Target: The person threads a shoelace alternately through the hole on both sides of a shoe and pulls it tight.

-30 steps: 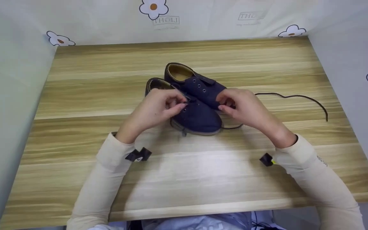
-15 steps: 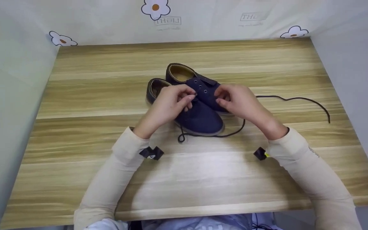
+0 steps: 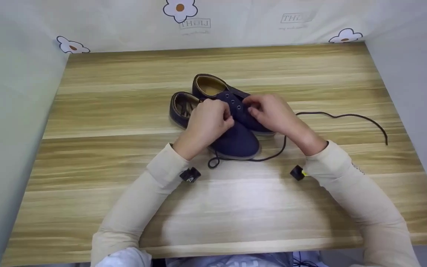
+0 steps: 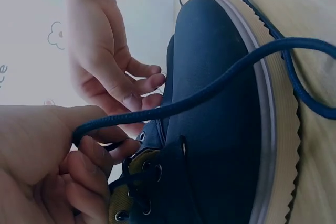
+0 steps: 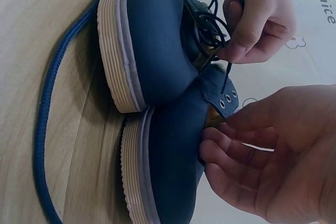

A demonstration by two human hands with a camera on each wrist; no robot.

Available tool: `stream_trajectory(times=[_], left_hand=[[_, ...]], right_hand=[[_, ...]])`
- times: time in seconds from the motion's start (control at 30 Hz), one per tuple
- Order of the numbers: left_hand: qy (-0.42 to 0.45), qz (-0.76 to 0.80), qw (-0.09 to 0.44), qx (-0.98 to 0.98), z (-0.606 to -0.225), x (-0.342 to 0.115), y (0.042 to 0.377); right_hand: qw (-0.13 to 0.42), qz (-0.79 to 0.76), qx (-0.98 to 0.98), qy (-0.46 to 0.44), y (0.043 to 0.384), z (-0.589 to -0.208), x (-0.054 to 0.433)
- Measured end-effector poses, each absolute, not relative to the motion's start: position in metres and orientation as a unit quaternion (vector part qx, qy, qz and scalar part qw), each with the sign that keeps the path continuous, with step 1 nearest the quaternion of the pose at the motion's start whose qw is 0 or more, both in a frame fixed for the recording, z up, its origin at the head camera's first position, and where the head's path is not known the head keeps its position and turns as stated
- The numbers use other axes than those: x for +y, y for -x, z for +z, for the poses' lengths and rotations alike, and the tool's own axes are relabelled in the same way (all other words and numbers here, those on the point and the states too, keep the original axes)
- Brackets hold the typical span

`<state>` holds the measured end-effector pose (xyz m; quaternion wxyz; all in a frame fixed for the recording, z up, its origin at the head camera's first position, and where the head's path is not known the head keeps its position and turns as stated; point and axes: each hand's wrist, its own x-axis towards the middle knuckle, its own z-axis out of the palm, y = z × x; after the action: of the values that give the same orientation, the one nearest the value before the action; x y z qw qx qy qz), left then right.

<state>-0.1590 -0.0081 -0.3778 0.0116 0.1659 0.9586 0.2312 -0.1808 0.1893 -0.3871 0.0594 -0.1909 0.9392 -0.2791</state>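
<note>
Two navy lace-up shoes stand side by side at the table's middle. My left hand is above the nearer shoe, pinching a dark shoelace between thumb and fingers. In the left wrist view this lace runs from the hand across the toe. The farther shoe shows bare eyelets on its near flap. My right hand is at that shoe's opening; in the right wrist view thumb and fingers curl around its flap edge. The exact contact is partly hidden. Loops of lace lie over the nearer shoe's opening.
A loose dark lace stretches right across the wooden table. Another stretch of lace curls around the front of the nearer shoe. Flower-print walls enclose the table's back and sides. Small black wrist cameras hang at the sleeves.
My left hand has moved right and slightly up, turning over the nearer shoe with the lace. The lace by the toe has slid outward into a loop. My right hand has moved slightly left and up.
</note>
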Motion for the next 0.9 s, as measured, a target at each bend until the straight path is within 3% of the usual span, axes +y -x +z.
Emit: stream_trajectory(times=[0.63,0.9], left_hand=[[-0.164,0.137,0.006,0.977,-0.371,0.007,0.17],[-0.157,0.1,-0.035,0.982,-0.379,0.016,0.167]], right_hand=[[0.054,-0.328,0.92,0.207,0.19,-0.392,0.192],[0.078,-0.346,0.913,0.202,0.193,-0.396,0.192]])
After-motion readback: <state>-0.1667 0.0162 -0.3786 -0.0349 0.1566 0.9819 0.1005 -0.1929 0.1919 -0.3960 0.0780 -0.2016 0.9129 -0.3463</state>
